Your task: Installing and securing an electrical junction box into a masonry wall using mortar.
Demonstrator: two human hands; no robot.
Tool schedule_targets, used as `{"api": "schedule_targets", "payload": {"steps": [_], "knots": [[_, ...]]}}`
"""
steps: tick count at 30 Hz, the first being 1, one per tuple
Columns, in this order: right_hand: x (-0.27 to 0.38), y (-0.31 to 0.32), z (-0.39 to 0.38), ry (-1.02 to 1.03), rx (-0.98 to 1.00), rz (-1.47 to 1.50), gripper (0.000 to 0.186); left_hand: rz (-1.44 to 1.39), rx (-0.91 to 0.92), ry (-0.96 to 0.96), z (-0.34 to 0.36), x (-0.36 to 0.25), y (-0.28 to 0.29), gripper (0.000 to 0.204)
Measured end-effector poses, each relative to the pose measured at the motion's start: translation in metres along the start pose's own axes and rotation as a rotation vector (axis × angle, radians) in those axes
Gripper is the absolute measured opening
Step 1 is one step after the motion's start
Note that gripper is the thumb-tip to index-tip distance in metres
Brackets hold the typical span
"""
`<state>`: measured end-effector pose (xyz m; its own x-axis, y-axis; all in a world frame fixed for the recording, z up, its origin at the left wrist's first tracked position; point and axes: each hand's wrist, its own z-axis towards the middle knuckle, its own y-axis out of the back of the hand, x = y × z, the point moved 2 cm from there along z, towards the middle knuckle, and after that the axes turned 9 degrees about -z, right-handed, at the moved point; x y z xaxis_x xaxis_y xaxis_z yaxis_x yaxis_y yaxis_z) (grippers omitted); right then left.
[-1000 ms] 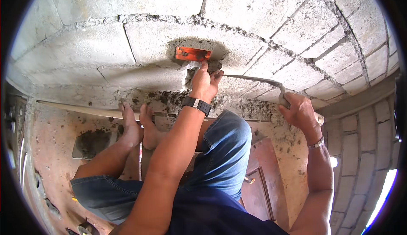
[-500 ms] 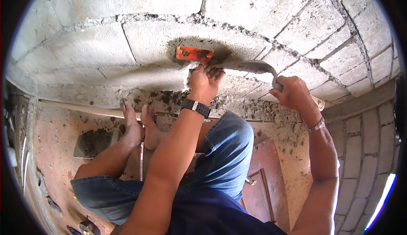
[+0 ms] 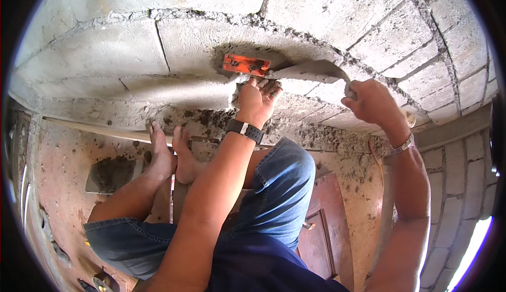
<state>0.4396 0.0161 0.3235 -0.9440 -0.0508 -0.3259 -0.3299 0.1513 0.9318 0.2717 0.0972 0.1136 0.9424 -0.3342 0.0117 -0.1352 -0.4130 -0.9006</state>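
Note:
An orange rectangular electrical box [image 3: 246, 65] sits in the block wall [image 3: 121, 49], with damp grey mortar around it. Just below it, my left hand [image 3: 258, 102] is palm up, its fingers apart, half curled and smeared with mortar, the thumb close to the box's lower edge. Whether the thumb touches the box I cannot tell. My right hand [image 3: 371, 102] is wrapped round the handle of a trowel [image 3: 311, 70]. The grey blade points left, its tip beside the box's right end and close to my left fingertips.
Crumbs of mortar [image 3: 211, 119] lie along the wall's foot by my bare feet [image 3: 166, 157]. A flat board with a mortar heap [image 3: 113, 173] rests on the floor at left. A brown wooden panel [image 3: 327, 229] lies right of my knee. Another block wall [image 3: 458, 197] stands at right.
My right hand has moved slightly up and right, and the trowel blade now shows a broader face. My left hand stays under the orange box. The view has shifted a little.

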Motion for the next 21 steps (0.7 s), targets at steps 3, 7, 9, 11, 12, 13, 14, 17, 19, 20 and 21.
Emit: {"api": "schedule_targets", "payload": {"steps": [3, 7, 9, 11, 12, 13, 14, 17, 19, 20, 21], "knots": [[-0.004, 0.020, -0.001, 0.021, 0.003, -0.055, 0.026, -0.011, -0.041, 0.003, -0.004, 0.000, -0.005, 0.032], [-0.011, 0.039, -0.005, 0.039, -0.039, -0.099, 0.025, -0.002, -0.053, 0.006, -0.006, -0.002, -0.008, 0.032], [-0.014, 0.040, -0.009, 0.053, -0.062, -0.045, 0.024, -0.003, -0.063, 0.032, -0.006, -0.003, -0.008, 0.032], [-0.013, 0.031, -0.022, 0.034, -0.092, -0.014, 0.024, -0.003, -0.053, 0.032, -0.005, -0.006, -0.007, 0.033], [-0.013, 0.023, -0.030, -0.011, -0.107, 0.033, 0.023, 0.006, -0.056, 0.036, -0.004, -0.006, -0.006, 0.033], [-0.012, 0.016, -0.037, 0.010, -0.124, 0.038, 0.023, 0.001, -0.056, 0.035, -0.004, -0.007, -0.005, 0.033], [-0.013, 0.008, -0.045, -0.033, -0.131, 0.093, 0.023, -0.010, -0.031, 0.033, -0.003, -0.007, -0.004, 0.033], [-0.011, -0.013, -0.056, -0.022, -0.183, 0.159, 0.023, -0.015, -0.003, 0.026, -0.003, -0.008, -0.003, 0.032], [-0.008, -0.022, -0.054, 0.030, -0.202, 0.153, 0.023, -0.005, -0.002, 0.023, -0.004, -0.008, -0.003, 0.031], [-0.008, -0.021, -0.052, 0.063, -0.234, 0.172, 0.023, 0.015, 0.006, 0.019, -0.004, -0.008, -0.004, 0.030], [-0.009, -0.021, -0.047, 0.049, -0.198, 0.153, 0.024, 0.029, 0.008, 0.016, -0.005, -0.008, -0.004, 0.029]]}}
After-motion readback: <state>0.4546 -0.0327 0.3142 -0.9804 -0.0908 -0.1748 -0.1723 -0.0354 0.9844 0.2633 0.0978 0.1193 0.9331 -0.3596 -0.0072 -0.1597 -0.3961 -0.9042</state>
